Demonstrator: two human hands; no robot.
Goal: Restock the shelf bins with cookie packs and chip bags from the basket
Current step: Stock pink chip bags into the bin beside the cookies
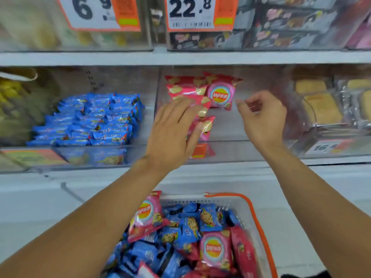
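Note:
Both my hands reach into the clear middle shelf bin (pixel 224 151). My left hand (pixel 174 127) lies flat, fingers spread, on a pink chip bag (pixel 204 125) leaning among a few other pink chip bags (pixel 218 93) at the bin's back. My right hand (pixel 263 115) hovers to the right of them, fingers loosely curled, holding nothing. In the bin to the left lie several blue cookie packs (pixel 96 119). Below, a white basket with an orange rim (pixel 255 215) holds more blue cookie packs (pixel 190 225) and pink chip bags (pixel 214 249).
The bin at the right holds clear-wrapped yellow biscuits (pixel 321 105). At the far left is a bin of yellowish packs (pixel 12 101). The upper shelf carries dark snack boxes (pixel 281 25) behind price tags (pixel 192 13). A white ledge (pixel 40 197) runs under the bins.

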